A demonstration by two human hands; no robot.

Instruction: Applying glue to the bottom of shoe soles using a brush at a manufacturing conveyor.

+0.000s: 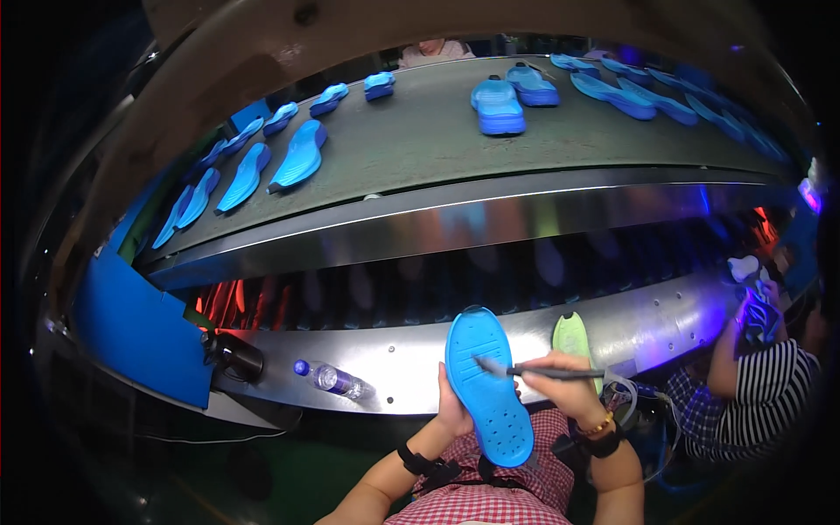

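Observation:
A blue shoe sole [492, 398] is held up in front of me, its wide end toward the far side and a cluster of small holes in the near half. My left hand [452, 409] grips it by the left edge, with the fingers partly hidden beneath. In my right hand [567, 385] is a brush [518, 371] with a dark handle, closed in the fingers. Its bristles lie over the grooved part of the sole; whether they touch is hard to tell. Just beyond my right hand, a light green sole [570, 335] rests on the metal ledge.
The metal ledge [411, 372] carries a clear bottle [337, 381] and a dark cup [236, 356] on the left. Beyond a dark slot, several blue soles [302, 156] lie on a conveyor belt [394, 144]. A co-worker in striped clothing [761, 398] sits close on the right; another person [435, 52] is across the belt.

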